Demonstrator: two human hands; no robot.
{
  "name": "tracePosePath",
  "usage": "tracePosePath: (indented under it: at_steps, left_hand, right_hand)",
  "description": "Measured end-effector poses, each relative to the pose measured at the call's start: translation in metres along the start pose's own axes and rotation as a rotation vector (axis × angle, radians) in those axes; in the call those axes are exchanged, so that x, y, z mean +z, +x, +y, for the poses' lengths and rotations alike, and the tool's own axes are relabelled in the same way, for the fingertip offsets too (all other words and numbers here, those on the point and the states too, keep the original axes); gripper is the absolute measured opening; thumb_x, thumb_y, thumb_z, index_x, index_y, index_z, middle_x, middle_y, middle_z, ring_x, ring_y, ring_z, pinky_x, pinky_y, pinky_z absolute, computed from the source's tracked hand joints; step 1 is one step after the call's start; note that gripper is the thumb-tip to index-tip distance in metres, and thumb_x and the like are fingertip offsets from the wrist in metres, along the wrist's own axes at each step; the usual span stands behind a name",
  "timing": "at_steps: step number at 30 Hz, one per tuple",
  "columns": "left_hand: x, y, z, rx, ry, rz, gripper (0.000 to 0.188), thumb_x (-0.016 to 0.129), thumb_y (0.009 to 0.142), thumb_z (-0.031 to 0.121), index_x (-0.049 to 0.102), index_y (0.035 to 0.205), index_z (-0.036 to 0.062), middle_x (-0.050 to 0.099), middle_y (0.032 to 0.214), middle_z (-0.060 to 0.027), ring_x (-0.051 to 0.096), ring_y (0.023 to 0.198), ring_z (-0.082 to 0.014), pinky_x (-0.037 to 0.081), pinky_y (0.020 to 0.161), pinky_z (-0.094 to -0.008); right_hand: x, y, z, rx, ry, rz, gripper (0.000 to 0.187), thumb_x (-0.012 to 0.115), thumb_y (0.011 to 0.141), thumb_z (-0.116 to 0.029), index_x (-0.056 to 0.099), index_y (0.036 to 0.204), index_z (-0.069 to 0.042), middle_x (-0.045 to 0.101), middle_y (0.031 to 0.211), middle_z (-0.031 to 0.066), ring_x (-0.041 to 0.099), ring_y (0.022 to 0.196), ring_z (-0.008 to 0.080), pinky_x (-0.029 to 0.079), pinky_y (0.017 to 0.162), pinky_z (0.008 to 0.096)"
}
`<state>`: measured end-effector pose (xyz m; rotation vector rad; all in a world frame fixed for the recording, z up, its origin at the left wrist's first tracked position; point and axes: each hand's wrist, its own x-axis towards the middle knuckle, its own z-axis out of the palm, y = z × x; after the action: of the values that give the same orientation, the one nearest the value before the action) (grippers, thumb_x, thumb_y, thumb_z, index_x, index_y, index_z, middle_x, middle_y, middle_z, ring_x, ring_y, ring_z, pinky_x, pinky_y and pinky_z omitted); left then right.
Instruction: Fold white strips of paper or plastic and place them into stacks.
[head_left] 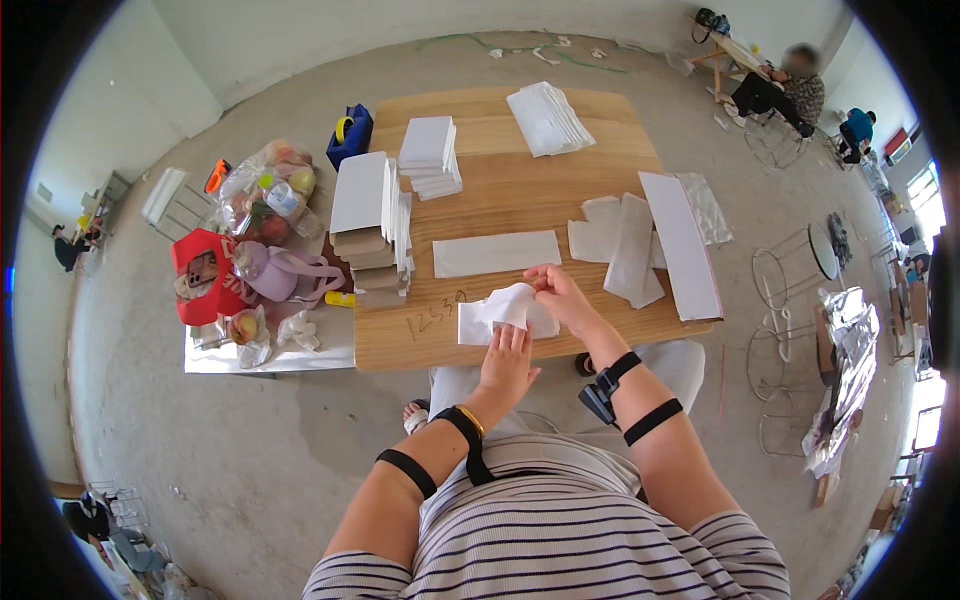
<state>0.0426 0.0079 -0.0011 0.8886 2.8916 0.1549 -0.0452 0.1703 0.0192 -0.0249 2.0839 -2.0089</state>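
Note:
At the near edge of the wooden table (480, 210), a thin white sheet (505, 303) lies partly folded and rumpled over a flat white piece (474, 330). I cannot tell whether the sheet is paper or soft cloth. The fingers of my left hand (508, 368) stretch flat on its near side, thumb apart. My right hand (562, 302) pinches the sheet's raised right part between bent fingers. Just beyond my hands lies a long flat white strip (497, 254). Several overlapping white pieces (625, 245) rest to the right, beside a long white board (682, 246).
White box stacks (372, 205) and smaller white stacks (428, 145) stand left; a white pile (548, 118) lies at the far side. A side table (225, 358) holds a lilac bottle (268, 270), a red bag (205, 300) and bagged fruit (285, 165). Stools (775, 330) stand right.

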Motion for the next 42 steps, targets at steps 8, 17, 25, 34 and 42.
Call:
tracePosePath:
  at_steps: [8, 17, 25, 34, 42]
  left_hand:
    - [0.021, -0.004, -0.007, 0.103, 0.074, 0.131, 0.078, 0.063, 0.088, 0.044, 0.035, 0.149, 0.0044, 0.027, 0.156, -0.0173, 0.026, 0.14, -0.0464, 0.027, 0.115, -0.0536]
    - [-0.007, 0.0, 0.003, 0.08, 0.169, -0.096, 0.08, 0.062, 0.088, 0.047, 0.033, 0.15, 0.0049, 0.024, 0.159, -0.0089, 0.025, 0.139, -0.0499, 0.029, 0.113, -0.0561]
    - [-0.004, -0.003, -0.004, 0.127, 0.139, -0.074, 0.088, 0.064, 0.086, 0.047, 0.026, 0.153, 0.0055, 0.022, 0.159, -0.0089, 0.025, 0.138, -0.0521, 0.029, 0.112, -0.0582]
    - [-0.024, -0.012, -0.022, 0.104, -0.049, 0.041, 0.091, 0.062, 0.088, 0.047, 0.021, 0.153, -0.0005, 0.021, 0.159, -0.0179, 0.017, 0.148, -0.0401, 0.016, 0.12, -0.0512]
    - [-0.006, -0.022, -0.053, -0.018, -0.026, 0.025, 0.089, 0.053, 0.093, 0.053, 0.02, 0.152, -0.0055, 0.017, 0.16, -0.0227, 0.013, 0.15, -0.0355, 0.013, 0.121, -0.05]
  right_hand:
    - [-0.061, -0.012, 0.006, 0.168, 0.047, 0.075, 0.027, 0.055, 0.086, -0.004, 0.059, 0.113, -0.002, 0.061, 0.089, 0.0016, 0.061, 0.085, 0.0114, 0.05, 0.081, 0.0274]
    - [-0.051, -0.054, 0.016, 0.279, -0.267, 0.127, 0.061, 0.073, 0.086, -0.045, 0.055, 0.122, 0.001, 0.065, 0.102, 0.0118, 0.062, 0.091, 0.0199, 0.05, 0.082, 0.0315]
    - [-0.029, -0.073, 0.018, -0.119, -1.005, 0.245, 0.068, 0.082, 0.071, -0.026, 0.049, 0.129, -0.011, 0.053, 0.122, 0.0153, 0.05, 0.117, 0.0371, 0.044, 0.096, 0.0479]
    - [-0.047, -0.067, 0.044, -0.08, -0.69, 0.366, 0.016, 0.073, 0.078, -0.013, 0.065, 0.088, -0.003, 0.061, 0.093, 0.0112, 0.06, 0.091, 0.028, 0.048, 0.081, 0.0367]
    - [-0.069, -0.075, 0.036, 0.326, 0.123, 0.309, 0.015, 0.071, 0.088, -0.021, 0.066, 0.089, -0.007, 0.064, 0.086, 0.0005, 0.058, 0.078, 0.0104, 0.046, 0.071, 0.0259]
